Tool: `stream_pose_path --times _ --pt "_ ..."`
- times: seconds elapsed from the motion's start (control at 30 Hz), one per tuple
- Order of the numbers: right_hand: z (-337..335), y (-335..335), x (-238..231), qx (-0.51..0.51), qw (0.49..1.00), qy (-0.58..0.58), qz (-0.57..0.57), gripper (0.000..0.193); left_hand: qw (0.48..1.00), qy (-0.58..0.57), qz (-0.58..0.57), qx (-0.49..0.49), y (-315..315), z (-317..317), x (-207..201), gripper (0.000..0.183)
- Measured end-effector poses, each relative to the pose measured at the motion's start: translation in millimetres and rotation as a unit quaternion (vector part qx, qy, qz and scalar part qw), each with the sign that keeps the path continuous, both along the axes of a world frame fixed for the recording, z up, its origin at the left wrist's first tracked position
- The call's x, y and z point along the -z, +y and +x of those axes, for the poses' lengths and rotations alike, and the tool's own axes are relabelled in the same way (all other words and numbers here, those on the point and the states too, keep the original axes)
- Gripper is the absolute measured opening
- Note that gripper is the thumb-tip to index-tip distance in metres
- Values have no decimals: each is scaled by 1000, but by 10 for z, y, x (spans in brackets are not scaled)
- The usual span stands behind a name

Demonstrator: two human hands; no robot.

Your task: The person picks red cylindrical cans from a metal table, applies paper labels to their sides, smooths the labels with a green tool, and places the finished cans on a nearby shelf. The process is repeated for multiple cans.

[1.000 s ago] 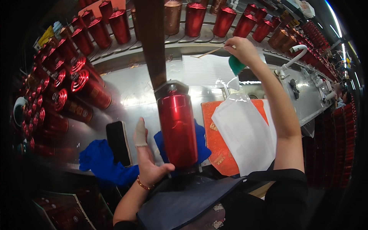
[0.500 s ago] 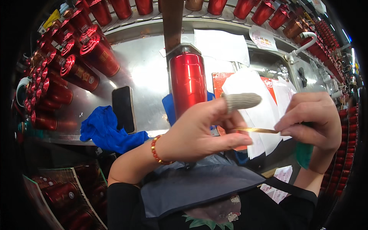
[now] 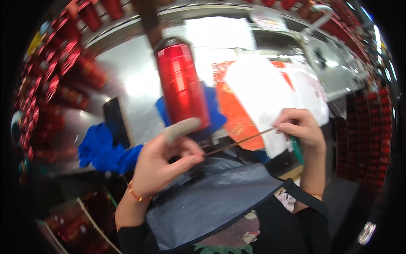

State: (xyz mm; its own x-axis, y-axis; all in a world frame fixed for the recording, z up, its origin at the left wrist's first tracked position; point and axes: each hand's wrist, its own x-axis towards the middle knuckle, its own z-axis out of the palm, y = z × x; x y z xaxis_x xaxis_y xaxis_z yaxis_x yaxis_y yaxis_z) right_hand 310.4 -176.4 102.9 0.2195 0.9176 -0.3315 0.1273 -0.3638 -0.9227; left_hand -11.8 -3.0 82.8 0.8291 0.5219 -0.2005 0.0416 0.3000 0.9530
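A thin gold-brown strip [image 3: 237,143] is stretched between my two hands, slanting up toward the right. My left hand [image 3: 163,158] pinches its lower end; a grey ribbed finger cot [image 3: 182,128] covers one of its fingers, and a beaded bracelet circles the wrist. At the strip's upper end, the fingertips of my right hand [image 3: 302,129] are closed on it. Something green [image 3: 297,150] shows beside the right wrist. Beyond my left hand lies a shiny red cylinder [image 3: 182,80], its near end over a blue cloth [image 3: 215,108]. Motion blurs the picture somewhat.
White sheets [image 3: 258,93] and an orange-red sheet [image 3: 232,110] lie on the metal table [image 3: 127,63]. Left are a black phone [image 3: 116,120], a crumpled blue cloth [image 3: 101,146] and several red cylinders [image 3: 69,95]. Stacked red items [image 3: 366,139] stand at the right.
My hands have moved apart, the left one leftward, and a longer length of strip shows between them. The whole view has shifted and tilted.
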Motion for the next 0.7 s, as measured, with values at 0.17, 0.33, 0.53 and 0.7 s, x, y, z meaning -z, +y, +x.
stream_pose_path --times 0.17,0.33,0.53,0.7 --pt "116 -57 234 52 994 -93 -27 15 988 36 123 -82 -88 -38 100 55" --pt "-337 337 -34 -124 959 -160 200 34 960 -1 280 -27 -247 158 -24 56" --pt "-833 722 118 -236 963 41 121 33 947 -3 315 -58 -166 100 -59 54" --pt "-901 855 154 -166 985 -4 51 13 954 18 266 -135 -40 -24 165 52"
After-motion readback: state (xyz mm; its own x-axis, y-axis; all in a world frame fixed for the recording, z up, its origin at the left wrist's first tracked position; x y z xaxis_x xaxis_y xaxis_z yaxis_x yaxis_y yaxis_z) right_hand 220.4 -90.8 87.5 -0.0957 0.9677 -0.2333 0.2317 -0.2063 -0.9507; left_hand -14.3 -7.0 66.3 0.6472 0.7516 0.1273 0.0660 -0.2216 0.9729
